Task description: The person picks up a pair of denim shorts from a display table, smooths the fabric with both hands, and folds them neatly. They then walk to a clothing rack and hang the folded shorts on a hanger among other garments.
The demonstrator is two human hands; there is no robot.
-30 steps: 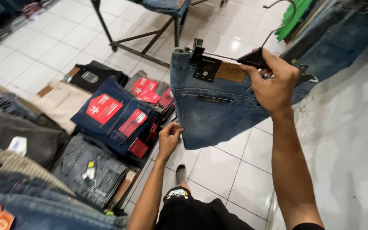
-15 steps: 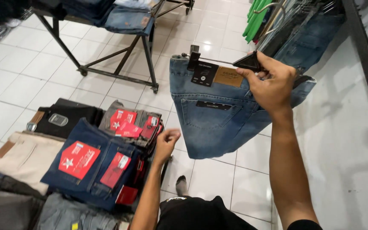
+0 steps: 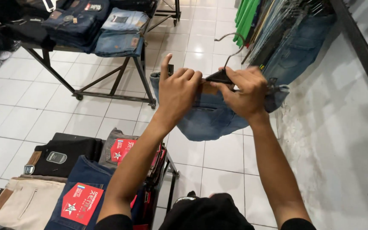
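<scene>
Both hands now on the waistband of the blue jeans (image 3: 211, 117), held up in the air mid-frame, above the white tiled floor (image 3: 43, 115).

Left hand (image 3: 177, 91) is closed over the left part of the waistband, index finger sticking up. A second ago it hung low near the folded stacks, holding nothing; half a second ago it was still down there. So the change: left hand has come up and joined the grip. Jeans went from a one-hand hold to a two-hand hold.

Right hand (image 3: 243, 91) is closed on the black clip hanger (image 3: 223, 73) and the waistband under it, as before. Wire hook of the hanger points up and far. Fingers blur a bit, so can't tell if the clip is pinched open or just held.

The two hands sit close together, nearly touching at the middle of the waistband. Legs of the jeans hang down beneath them, lower part folded back.

View has also shifted: the metal-frame table (image 3: 107, 91) with stacked denim is now far left. Near left: folded jeans with red tags (image 3: 81, 200), a beige pair (image 3: 22, 204), a black pair (image 3: 64, 155). Far right: rack of hanging jeans (image 3: 294, 47) and green garments (image 3: 245, 17) along the grey wall (image 3: 341, 127).
</scene>
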